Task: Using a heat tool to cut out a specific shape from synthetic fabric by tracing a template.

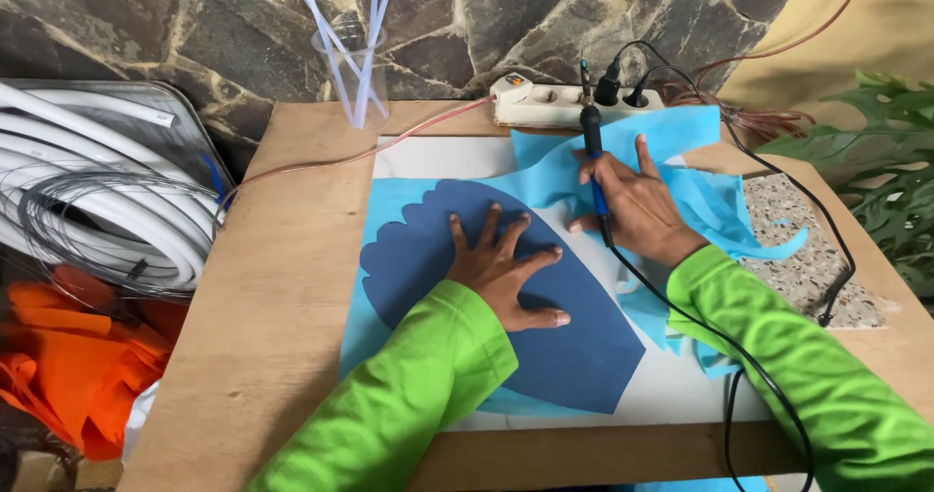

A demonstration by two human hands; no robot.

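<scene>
Far left: white tubing coil (92, 195) and orange fabric (73, 375) sit beside the wooden table (282, 288), at nine o'clock of the work
Left hand (506, 273): fingers splayed wide and flat, gripping nothing, pinning the dark blue template (428, 258)
Template: leaf-shaped, scalloped along its nine o'clock edge, lying on the light blue sheet (389, 200) at table centre
Technique: I'd judge firm, even pressure matters here, with the tip hugging the template edge
Right hand (637, 210): at two o'clock of the template, fingers curled around the corded hot cutter (593, 151), index and little finger stretched onto loose blue offcuts (720, 210)
Behind: power strip (555, 103) at twelve o'clock
</scene>
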